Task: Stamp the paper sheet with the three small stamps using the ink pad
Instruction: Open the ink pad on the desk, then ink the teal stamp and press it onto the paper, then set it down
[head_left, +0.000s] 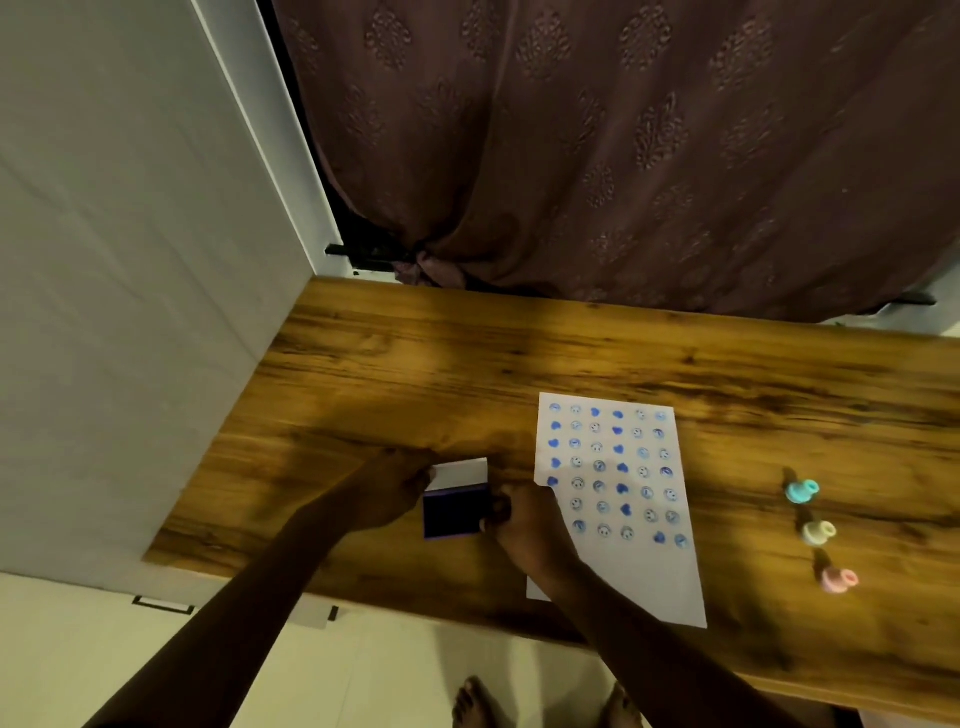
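A white paper sheet (623, 499) lies on the wooden table (467, 364), covered with rows of blue smiley and heart stamp marks. To its right three small stamps lie in a column: a teal stamp (801, 490), a cream stamp (818, 531) and a pink stamp (838, 579). Left of the sheet is the ink pad (453, 512), dark blue, with its white lid (461, 474) standing up behind it. My left hand (400, 493) holds the lid's left side. My right hand (519, 525) grips the pad's right edge and overlaps the sheet's left border.
A white wall panel (130, 312) borders the table on the left. A brown patterned curtain (623, 156) hangs behind the far edge. My bare feet (545, 704) show on the pale floor below the table's near edge.
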